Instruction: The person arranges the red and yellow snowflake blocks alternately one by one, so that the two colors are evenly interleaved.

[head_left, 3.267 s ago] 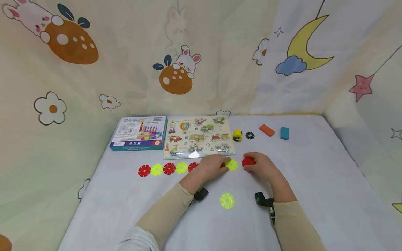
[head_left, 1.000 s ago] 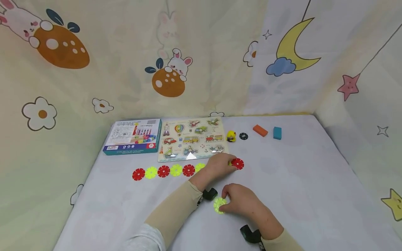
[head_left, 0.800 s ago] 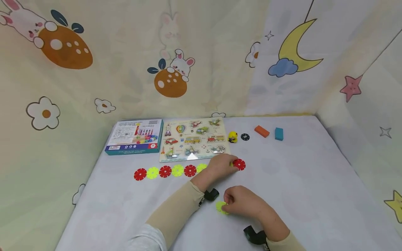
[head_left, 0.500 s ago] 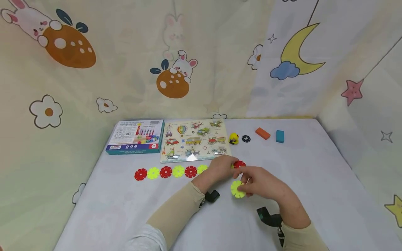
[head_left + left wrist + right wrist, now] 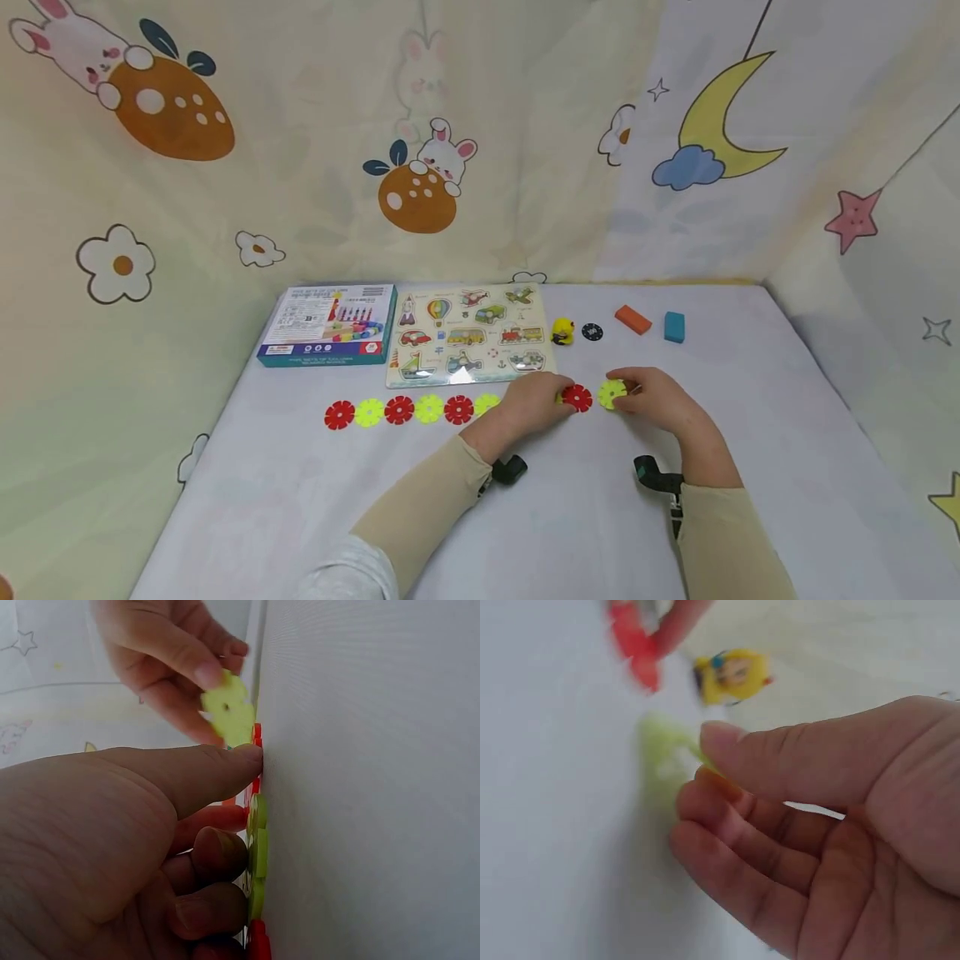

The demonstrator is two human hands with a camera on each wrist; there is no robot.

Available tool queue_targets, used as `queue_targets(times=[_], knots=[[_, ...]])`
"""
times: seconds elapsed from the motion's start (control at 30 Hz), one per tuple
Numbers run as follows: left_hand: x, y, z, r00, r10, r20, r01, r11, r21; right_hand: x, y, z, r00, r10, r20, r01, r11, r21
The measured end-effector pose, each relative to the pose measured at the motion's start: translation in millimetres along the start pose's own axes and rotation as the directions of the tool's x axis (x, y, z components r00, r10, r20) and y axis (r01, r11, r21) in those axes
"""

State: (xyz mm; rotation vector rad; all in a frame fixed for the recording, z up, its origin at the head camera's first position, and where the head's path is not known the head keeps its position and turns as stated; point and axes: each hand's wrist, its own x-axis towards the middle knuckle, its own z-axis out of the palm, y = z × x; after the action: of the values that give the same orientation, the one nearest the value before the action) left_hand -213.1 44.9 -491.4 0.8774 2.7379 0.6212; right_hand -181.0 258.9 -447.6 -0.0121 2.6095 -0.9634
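In the head view, notched red and yellow-green plastic discs form a row, beginning with a red disc (image 5: pixel 339 414) at the left. My left hand (image 5: pixel 532 407) covers part of this row and pinches the edge of the red disc (image 5: pixel 577 397) at its right end between thumb and fingers. Just to the right, my right hand (image 5: pixel 663 402) pinches a yellow-green disc (image 5: pixel 611 394) by its right edge, with a small gap to the red one. The left wrist view has that yellow-green disc (image 5: pixel 229 712) tilted beyond my left thumb. In the right wrist view it is blurred.
Behind the row lie a boxed toy set (image 5: pixel 326 325) and a picture puzzle board (image 5: pixel 468 333). Farther right are a yellow duck figure (image 5: pixel 562 332), a black round chip (image 5: pixel 592 332), an orange block (image 5: pixel 633 319) and a blue block (image 5: pixel 674 327). A printed curtain (image 5: pixel 555 167) closes the back.
My right hand set a red disc at the row's right end, picked up the yellow-green disc from the table's front and carried it up beside that red disc. My left hand shifted right along the row.
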Motion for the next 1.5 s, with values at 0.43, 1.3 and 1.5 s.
queue_targets(times=[0.43, 1.3, 1.5], knots=[[-0.9, -0.3, -0.9, 1.0, -0.01, -0.004, 0.009, 1.0, -0.012, 18.7, 9.3, 9.9, 0.999, -0.017, -0.042, 0.012, 0.994, -0.108], [-12.7, -14.7, -0.2, 0.999, -0.012, 0.034, 0.007, 0.988, 0.152, 30.7, 4.6, 34.2, 0.998, -0.028, -0.054, 0.024, 0.997, -0.066], [-18.7, -15.6, -1.5, 0.999, -0.027, 0.022, 0.02, 0.962, 0.273, 33.5, 0.6, 36.0, 0.999, -0.025, -0.046, 0.023, 0.998, -0.059]])
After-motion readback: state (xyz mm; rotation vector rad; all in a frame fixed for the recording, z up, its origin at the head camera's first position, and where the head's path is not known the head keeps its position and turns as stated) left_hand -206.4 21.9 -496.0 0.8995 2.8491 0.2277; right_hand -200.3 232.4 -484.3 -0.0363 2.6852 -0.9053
